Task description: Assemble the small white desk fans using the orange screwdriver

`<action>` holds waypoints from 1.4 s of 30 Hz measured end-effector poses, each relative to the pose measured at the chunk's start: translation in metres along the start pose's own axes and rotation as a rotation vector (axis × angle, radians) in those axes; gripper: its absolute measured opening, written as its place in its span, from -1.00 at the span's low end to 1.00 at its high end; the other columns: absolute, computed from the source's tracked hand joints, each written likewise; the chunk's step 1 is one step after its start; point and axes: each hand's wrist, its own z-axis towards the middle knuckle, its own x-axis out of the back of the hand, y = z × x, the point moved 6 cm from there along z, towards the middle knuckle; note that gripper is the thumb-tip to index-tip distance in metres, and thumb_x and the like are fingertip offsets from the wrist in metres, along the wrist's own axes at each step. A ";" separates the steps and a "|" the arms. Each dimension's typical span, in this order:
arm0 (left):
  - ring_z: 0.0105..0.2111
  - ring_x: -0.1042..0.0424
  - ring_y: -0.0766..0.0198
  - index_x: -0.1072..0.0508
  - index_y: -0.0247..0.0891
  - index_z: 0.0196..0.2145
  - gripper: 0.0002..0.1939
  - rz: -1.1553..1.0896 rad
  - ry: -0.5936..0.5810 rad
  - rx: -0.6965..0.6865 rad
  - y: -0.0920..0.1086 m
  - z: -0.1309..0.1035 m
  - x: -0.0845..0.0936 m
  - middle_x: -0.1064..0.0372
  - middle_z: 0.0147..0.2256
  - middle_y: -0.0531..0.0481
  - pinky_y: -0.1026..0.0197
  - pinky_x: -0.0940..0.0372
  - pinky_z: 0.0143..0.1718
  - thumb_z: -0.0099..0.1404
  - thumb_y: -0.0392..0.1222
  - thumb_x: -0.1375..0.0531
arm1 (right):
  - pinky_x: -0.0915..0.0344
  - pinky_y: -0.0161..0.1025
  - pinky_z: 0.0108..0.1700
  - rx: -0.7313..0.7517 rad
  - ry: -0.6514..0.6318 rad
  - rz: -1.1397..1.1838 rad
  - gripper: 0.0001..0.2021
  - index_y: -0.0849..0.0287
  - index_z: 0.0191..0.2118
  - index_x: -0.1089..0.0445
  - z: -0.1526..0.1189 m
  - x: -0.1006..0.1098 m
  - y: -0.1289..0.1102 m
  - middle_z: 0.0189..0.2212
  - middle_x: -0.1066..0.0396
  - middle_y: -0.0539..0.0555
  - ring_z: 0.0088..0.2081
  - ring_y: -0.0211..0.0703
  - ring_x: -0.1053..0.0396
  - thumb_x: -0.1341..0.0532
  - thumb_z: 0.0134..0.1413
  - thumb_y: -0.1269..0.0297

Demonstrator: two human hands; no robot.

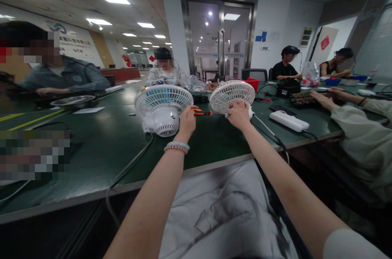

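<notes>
My left hand (187,122) is closed around the end of a screwdriver (202,112) with an orange and black handle. Its thin shaft points right, toward my right hand (239,114). Those right fingers are curled over the back of a small white fan (231,92), whose round grille faces away; most of its motor housing is hidden under the hand. Whether the right fingertips also touch the shaft's tip, I cannot tell. Just left of my left hand, a second white fan (162,122) rests on the green table (122,153), its rear housing toward me.
A white power strip (288,121) and a dark phone (282,109) lie to the right. A red bin (249,83) and a plastic bag (196,83) are behind the fans. Cables (131,161) hang over the table edge. Several people sit around the table; a metal bowl (75,102) is at left.
</notes>
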 end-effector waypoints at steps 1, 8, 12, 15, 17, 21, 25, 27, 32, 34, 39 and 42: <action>-0.50 -0.22 0.29 -0.36 -0.30 -0.39 -0.74 -0.002 0.008 0.003 0.000 0.000 0.000 -0.23 -0.54 -0.01 0.25 -0.13 -0.50 0.18 -0.32 0.12 | 0.11 0.00 -0.04 0.003 0.002 0.001 -0.80 0.04 -0.33 -0.49 0.000 0.000 0.000 -0.06 -0.26 0.05 -0.02 0.04 0.01 -0.13 0.00 0.18; -0.54 -0.20 0.31 -0.28 -0.26 -0.49 -0.77 0.016 0.025 -0.004 -0.003 0.000 0.000 -0.14 -0.61 0.04 0.21 -0.16 -0.44 0.25 -0.18 0.07 | 0.12 0.01 -0.04 0.010 0.020 0.005 -0.81 0.03 -0.35 -0.49 0.000 -0.001 0.001 -0.07 -0.27 0.04 -0.03 0.04 0.01 -0.13 0.00 0.19; -0.54 -0.19 0.31 -0.23 -0.24 -0.53 -0.70 0.079 0.053 -0.026 -0.008 0.001 0.000 -0.13 -0.61 0.05 0.22 -0.12 -0.45 0.28 -0.09 0.09 | 0.12 0.01 -0.04 0.003 0.008 0.002 -0.81 0.04 -0.35 -0.49 0.000 -0.001 0.001 -0.06 -0.27 0.05 -0.02 0.04 0.02 -0.13 0.01 0.19; -0.55 -0.18 0.32 -0.22 -0.23 -0.55 -0.67 0.128 0.057 -0.038 -0.010 0.002 0.000 -0.13 -0.62 0.06 0.24 -0.07 -0.47 0.28 -0.04 0.10 | 0.12 0.01 -0.05 0.004 0.001 0.001 -0.80 0.05 -0.34 -0.49 0.000 0.000 0.000 -0.07 -0.27 0.06 -0.03 0.04 0.01 -0.12 0.01 0.19; -0.55 -0.17 0.33 -0.23 -0.24 -0.55 -0.65 0.152 0.057 -0.044 -0.009 0.003 0.000 -0.14 -0.62 0.07 0.25 -0.05 -0.48 0.28 -0.02 0.10 | 0.12 0.01 -0.04 0.005 0.000 0.003 -0.79 0.05 -0.33 -0.49 0.000 0.000 0.000 -0.06 -0.26 0.07 -0.03 0.05 0.01 -0.11 0.02 0.20; -0.55 -0.19 0.33 -0.26 -0.25 -0.60 -0.57 0.207 0.070 -0.044 -0.005 0.003 0.003 -0.19 -0.62 0.05 0.26 -0.02 -0.49 0.26 0.05 0.11 | 0.11 0.01 -0.04 0.001 -0.006 0.001 -0.79 0.04 -0.33 -0.50 0.000 0.000 0.000 -0.06 -0.26 0.07 -0.03 0.05 0.02 -0.11 0.02 0.19; -0.58 -0.18 0.33 -0.26 -0.26 -0.66 -0.51 0.293 0.078 -0.022 -0.004 0.003 0.005 -0.19 -0.65 0.03 0.25 0.02 -0.51 0.25 0.09 0.11 | 0.11 0.01 -0.05 -0.001 -0.003 0.001 -0.79 0.03 -0.33 -0.50 0.000 0.000 0.000 -0.07 -0.26 0.07 -0.03 0.05 0.02 -0.11 0.02 0.20; -0.58 -0.17 0.33 -0.26 -0.26 -0.67 -0.51 0.324 0.082 -0.013 -0.004 0.003 0.005 -0.20 -0.65 0.03 0.24 0.03 -0.51 0.25 0.09 0.11 | 0.12 0.01 -0.05 0.001 -0.001 0.003 -0.78 0.03 -0.33 -0.49 0.000 0.000 0.000 -0.06 -0.26 0.07 -0.03 0.05 0.02 -0.10 0.03 0.20; -0.58 -0.16 0.32 -0.24 -0.26 -0.67 -0.51 0.345 0.082 0.002 -0.005 0.004 0.005 -0.20 -0.65 0.02 0.24 0.05 -0.52 0.25 0.08 0.12 | 0.13 0.01 -0.04 0.001 0.000 -0.002 -0.78 0.04 -0.33 -0.49 0.000 0.000 0.000 -0.06 -0.26 0.07 -0.03 0.05 0.02 -0.10 0.03 0.19; -0.58 -0.15 0.31 -0.24 -0.26 -0.67 -0.52 0.337 0.081 0.001 -0.005 0.004 0.005 -0.19 -0.65 0.02 0.24 0.05 -0.51 0.25 0.08 0.12 | 0.12 0.01 -0.04 -0.001 -0.004 0.000 -0.79 0.04 -0.33 -0.49 0.000 0.000 0.000 -0.06 -0.26 0.06 -0.02 0.05 0.02 -0.10 0.02 0.19; -0.57 -0.18 0.30 -0.23 -0.24 -0.65 -0.54 0.273 0.062 -0.002 -0.006 0.004 0.003 -0.18 -0.66 0.03 0.24 0.02 -0.50 0.26 0.06 0.12 | 0.11 0.01 -0.04 -0.010 -0.028 0.001 -0.78 0.04 -0.32 -0.49 0.000 0.001 0.000 -0.05 -0.26 0.07 -0.02 0.06 0.02 -0.10 0.03 0.19; -0.56 -0.19 0.30 -0.23 -0.24 -0.62 -0.59 0.223 0.052 0.001 -0.006 0.003 0.001 -0.17 -0.66 0.05 0.24 -0.02 -0.48 0.26 0.02 0.11 | 0.11 0.02 -0.04 -0.007 -0.024 0.001 -0.78 0.03 -0.31 -0.49 0.000 0.002 0.000 -0.05 -0.25 0.07 -0.01 0.06 0.02 -0.10 0.03 0.20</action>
